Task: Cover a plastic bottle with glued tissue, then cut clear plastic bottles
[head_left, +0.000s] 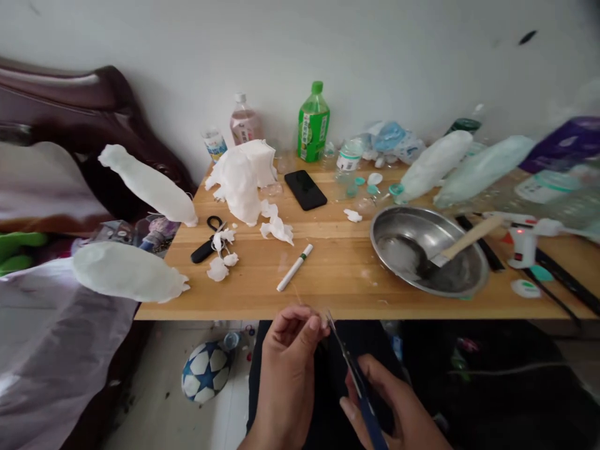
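My left hand is low in the view, just in front of the table's near edge, its fingertips pinched on something thin that I cannot make out. My right hand holds a pair of blue-handled scissors, their blades pointing up toward the left fingertips. On the wooden table lie a white marker, torn bits of white tissue, a tissue pile and a black phone.
A steel bowl with a brush sits at the right, beside a glue gun. Bottles line the wall. Tissue-wrapped bottles stick out over the left edge. Black scissors lie left. A ball is on the floor.
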The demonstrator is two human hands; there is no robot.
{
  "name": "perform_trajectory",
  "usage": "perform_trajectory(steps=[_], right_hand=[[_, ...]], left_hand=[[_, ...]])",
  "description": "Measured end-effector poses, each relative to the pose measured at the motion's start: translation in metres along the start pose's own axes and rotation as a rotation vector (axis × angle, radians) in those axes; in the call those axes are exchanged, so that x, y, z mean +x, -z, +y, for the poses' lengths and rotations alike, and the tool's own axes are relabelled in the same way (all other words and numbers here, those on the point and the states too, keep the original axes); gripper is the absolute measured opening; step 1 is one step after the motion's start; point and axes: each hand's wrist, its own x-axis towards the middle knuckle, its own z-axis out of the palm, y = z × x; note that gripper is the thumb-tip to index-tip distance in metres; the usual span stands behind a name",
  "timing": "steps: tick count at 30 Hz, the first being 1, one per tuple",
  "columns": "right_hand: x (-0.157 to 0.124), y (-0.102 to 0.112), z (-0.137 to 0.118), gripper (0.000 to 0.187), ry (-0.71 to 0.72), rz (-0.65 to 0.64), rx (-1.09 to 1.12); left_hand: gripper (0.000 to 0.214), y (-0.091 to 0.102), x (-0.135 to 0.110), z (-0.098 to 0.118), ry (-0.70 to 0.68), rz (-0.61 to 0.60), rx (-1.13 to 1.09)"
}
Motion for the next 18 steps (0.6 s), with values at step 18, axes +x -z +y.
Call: perform_trajectory(steps=[18], right_hand=[[-0.067,0.023,0.063,0.010,0.165,0.093,-0.067]], left_hand=[[0.024,-0.011,-0.081,-0.081,-0.046,0.081,-0.150]])
